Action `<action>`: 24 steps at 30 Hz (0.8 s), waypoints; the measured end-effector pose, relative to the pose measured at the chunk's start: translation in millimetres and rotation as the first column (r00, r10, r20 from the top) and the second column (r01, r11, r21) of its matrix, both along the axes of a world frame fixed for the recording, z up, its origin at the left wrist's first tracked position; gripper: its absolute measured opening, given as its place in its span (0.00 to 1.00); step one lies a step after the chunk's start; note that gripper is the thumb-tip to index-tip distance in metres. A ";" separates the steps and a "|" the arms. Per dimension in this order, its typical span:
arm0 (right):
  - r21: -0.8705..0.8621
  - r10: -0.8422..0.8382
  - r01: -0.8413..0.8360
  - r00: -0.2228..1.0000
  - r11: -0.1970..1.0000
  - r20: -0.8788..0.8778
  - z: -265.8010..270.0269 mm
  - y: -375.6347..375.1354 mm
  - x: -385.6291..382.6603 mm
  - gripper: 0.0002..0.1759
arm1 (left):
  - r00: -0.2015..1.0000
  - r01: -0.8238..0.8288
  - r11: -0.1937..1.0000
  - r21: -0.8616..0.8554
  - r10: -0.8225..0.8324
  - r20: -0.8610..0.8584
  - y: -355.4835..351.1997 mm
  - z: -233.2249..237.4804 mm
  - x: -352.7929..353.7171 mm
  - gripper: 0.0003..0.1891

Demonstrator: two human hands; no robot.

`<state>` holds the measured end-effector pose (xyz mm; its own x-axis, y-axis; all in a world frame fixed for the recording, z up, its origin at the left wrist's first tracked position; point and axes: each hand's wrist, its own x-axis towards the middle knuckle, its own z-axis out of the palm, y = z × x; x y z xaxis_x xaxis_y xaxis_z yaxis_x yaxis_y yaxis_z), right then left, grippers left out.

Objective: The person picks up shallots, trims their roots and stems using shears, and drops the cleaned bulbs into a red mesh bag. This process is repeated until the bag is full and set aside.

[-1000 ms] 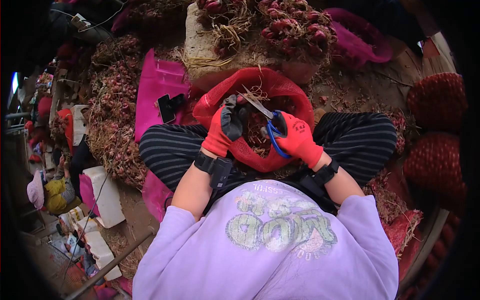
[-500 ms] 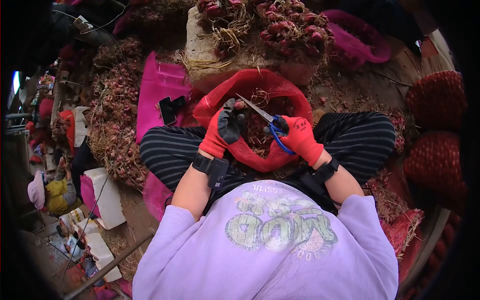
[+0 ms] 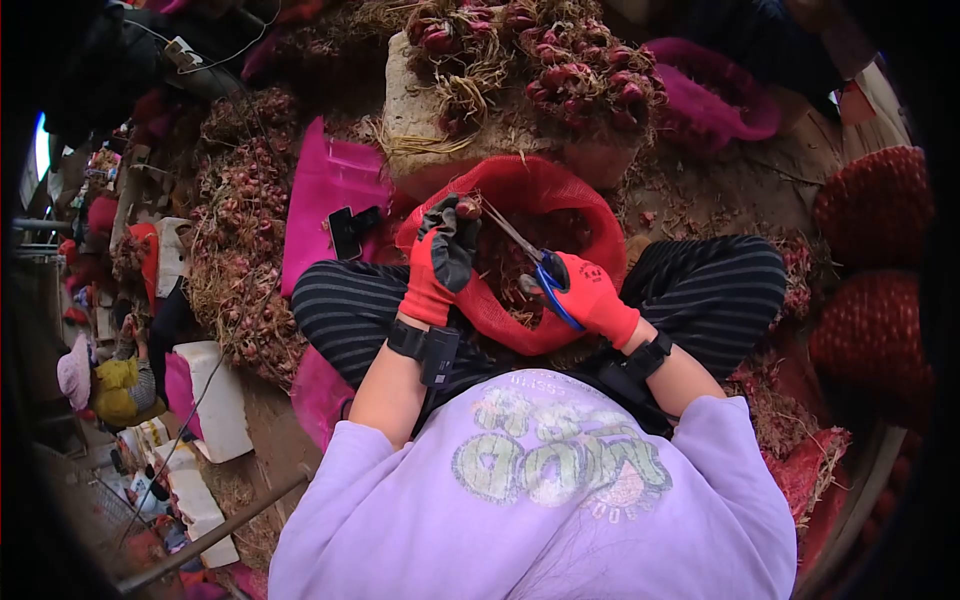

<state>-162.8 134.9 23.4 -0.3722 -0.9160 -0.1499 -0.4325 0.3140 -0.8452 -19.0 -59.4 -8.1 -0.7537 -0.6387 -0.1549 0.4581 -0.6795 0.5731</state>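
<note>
Bunched onions point(image 3: 575, 82) top a block point(image 3: 415, 112) beyond the red bag point(image 3: 604, 235). Over it, the left hand point(image 3: 443, 252) pinches a bulb point(image 3: 466, 208); the right hand point(image 3: 590, 295) grips scissors point(image 3: 546, 267) beside it.

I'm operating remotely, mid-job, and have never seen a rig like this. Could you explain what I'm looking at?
There is no robot: these are a person's gloved hands, seen from a camera worn on the head, looking down. The left hand pinches a small reddish bulb. The right hand holds blue-handled scissors, blades toward the bulb; whether they touch it is too small to tell. Beneath the hands is an open red mesh bag. Beyond it, bunches of red bulbs lie on a pale block. To the left, a dark phone-like device rests on pink material.
</note>
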 end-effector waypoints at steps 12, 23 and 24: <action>-0.006 -0.059 0.059 0.969 0.998 -0.240 6.6 -4.4 -1.8 0.26 | 0.987 0.001 0.988 -0.152 0.024 0.162 7.4 1.9 -3.4 0.10; 0.004 -0.071 0.073 0.976 0.997 -0.206 -10.4 -2.4 -6.3 0.23 | 0.990 0.099 0.988 0.115 -0.109 0.091 11.2 3.1 -4.7 0.10; -0.010 -0.076 0.076 0.989 0.997 -0.129 -7.5 -2.6 -6.2 0.22 | 0.987 0.143 0.972 0.187 -0.155 0.051 11.4 3.7 -4.6 0.10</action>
<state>-169.0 132.3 15.8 -0.4569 -0.8848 -0.0916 -0.5133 0.3464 -0.7852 -23.6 -48.0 -4.3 -0.8229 -0.4764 -0.3095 0.3098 -0.8330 0.4584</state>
